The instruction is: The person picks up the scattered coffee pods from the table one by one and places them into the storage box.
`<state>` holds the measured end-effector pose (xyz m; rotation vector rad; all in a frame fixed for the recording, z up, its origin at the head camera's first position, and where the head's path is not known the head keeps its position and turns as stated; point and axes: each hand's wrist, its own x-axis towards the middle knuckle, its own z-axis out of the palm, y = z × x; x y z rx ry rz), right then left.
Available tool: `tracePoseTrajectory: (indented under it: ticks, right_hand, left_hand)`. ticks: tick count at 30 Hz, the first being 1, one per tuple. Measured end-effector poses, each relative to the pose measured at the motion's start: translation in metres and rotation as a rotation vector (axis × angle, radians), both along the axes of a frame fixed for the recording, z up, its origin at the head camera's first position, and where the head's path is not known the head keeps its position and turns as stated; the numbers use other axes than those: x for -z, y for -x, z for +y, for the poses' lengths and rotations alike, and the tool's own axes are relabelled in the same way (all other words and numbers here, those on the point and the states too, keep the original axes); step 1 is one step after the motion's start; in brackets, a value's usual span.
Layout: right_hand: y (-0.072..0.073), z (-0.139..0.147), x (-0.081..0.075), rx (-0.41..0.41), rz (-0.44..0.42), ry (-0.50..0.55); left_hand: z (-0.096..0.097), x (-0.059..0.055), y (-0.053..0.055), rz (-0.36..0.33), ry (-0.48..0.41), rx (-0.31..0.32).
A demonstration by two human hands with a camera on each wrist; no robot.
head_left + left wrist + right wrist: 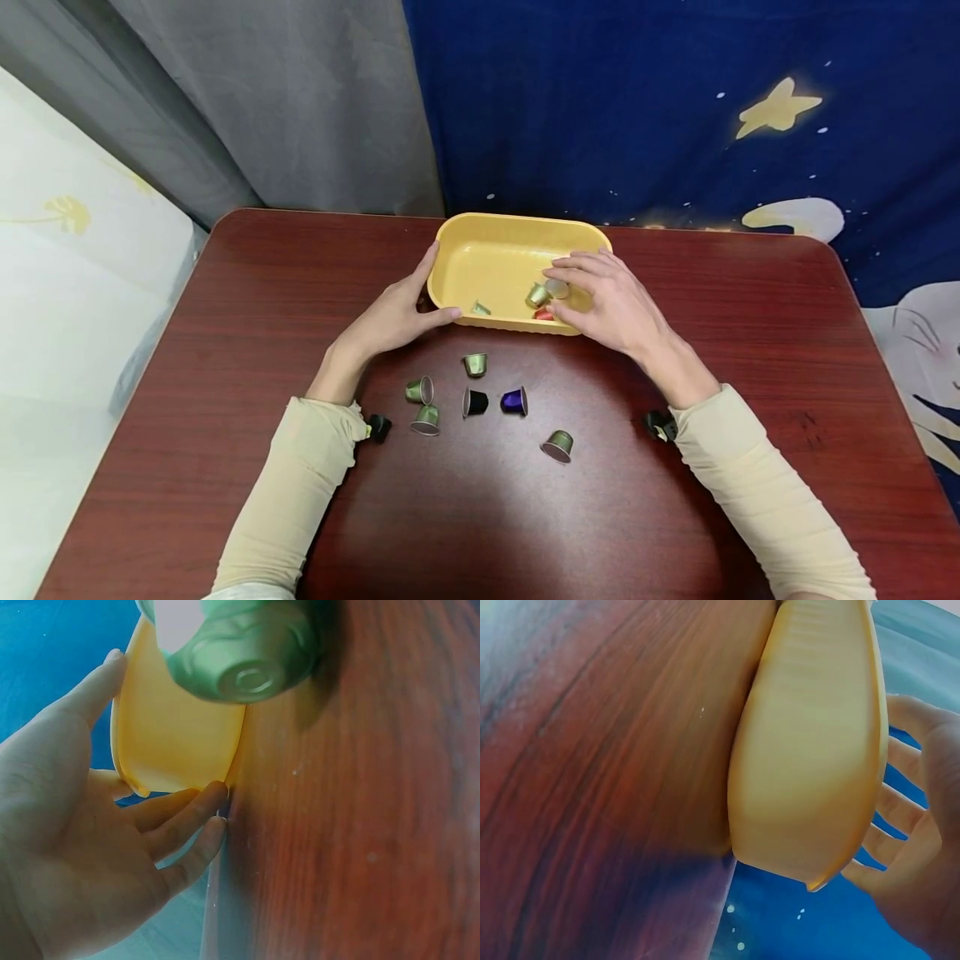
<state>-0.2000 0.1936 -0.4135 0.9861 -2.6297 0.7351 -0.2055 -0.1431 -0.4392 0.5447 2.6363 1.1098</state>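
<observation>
My left hand [393, 317] holds the left end of a yellow plastic tub [480, 223], thumb at the front rim and fingers along the outer end. Over the tub's right end, my right hand [611, 304] reaches in with spread fingers. Below its fingers are a silver-lidded coffee capsule [557, 288], a light green capsule [537, 295] and a red capsule [543, 314]. A pale green capsule [481, 308] sits near the front wall. In the right wrist view, the tub's wall [810, 765] hides those fingertips.
In front of the tub, several capsules lie on the dark red table [480, 517]: a black one [476, 402], a purple one [514, 402] and green ones, including a green capsule [558, 447] nearest me. Curtains [637, 108] hang behind the table's far edge.
</observation>
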Motion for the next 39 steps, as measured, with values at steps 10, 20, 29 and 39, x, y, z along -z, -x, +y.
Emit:
tracePoseTrajectory:
  ticks: [10,20,29,39]
  right_hand:
    - [-0.012,0.001,-0.007,-0.025,0.013,-0.03]
    - [-0.026,0.001,-0.016,-0.078,0.036,-0.048]
    - [-0.036,0.002,-0.021,-0.072,0.014,-0.07]
    - [-0.049,0.006,-0.02,-0.125,0.03,-0.082]
  left_hand:
    - [0.001,-0.003,-0.001,0.001,-0.018,0.027]
    - [0.0,-0.003,-0.001,-0.007,-0.012,0.019]
    - [0.002,-0.001,0.0,-0.009,-0.032,0.018]
    - [0.001,-0.001,-0.001,-0.019,-0.023,0.004]
